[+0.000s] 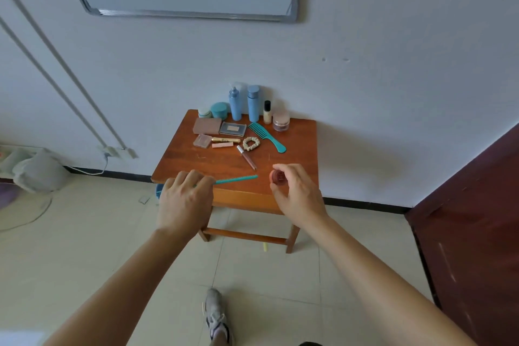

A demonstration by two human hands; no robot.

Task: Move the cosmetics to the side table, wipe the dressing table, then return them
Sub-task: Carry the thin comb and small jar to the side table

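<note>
Combs (266, 135), two, teal plastic; your left hand (185, 199) grips the thin comb (237, 178) at the table's (297, 154) front edge, right hand (297, 191) pinches one round jar (276, 177).

Table: reddish-brown wooden table (295, 149), grain streaked darker; front rail a lighter orange-brown.
Bottles: tall plastic pump bottle (234, 105) and tall capped bottle (253, 104), both light blue.
Jars: squat round jar (220, 110) teal; small low jar (204, 112) white with teal; clear-lidded powder jar (280, 121) pale pink, darker below.
Vial: small cream vial (267, 114), black cap.
Palettes: flat rectangular palette (207, 125) dusty pink; square compact (232, 129) grey with a beige centre; small compact (202, 140) pink.
Tubes: metal tube (225, 139) gold; slim tube (222, 145) pale pink; lip gloss wand (247, 158) brownish-pink, pale cap.
Scrunchie: fabric scrunchie (251, 143) cream, darker flecks.
Combs: wide-tooth plastic comb (266, 136) and thin comb (237, 178), both teal.
Pot: small round pot (277, 177) dusty red.
Room: wall (393, 64) white; floor tiles (84, 247) cream; skirting (365, 202) black; door (477, 219) dark brown.
</note>
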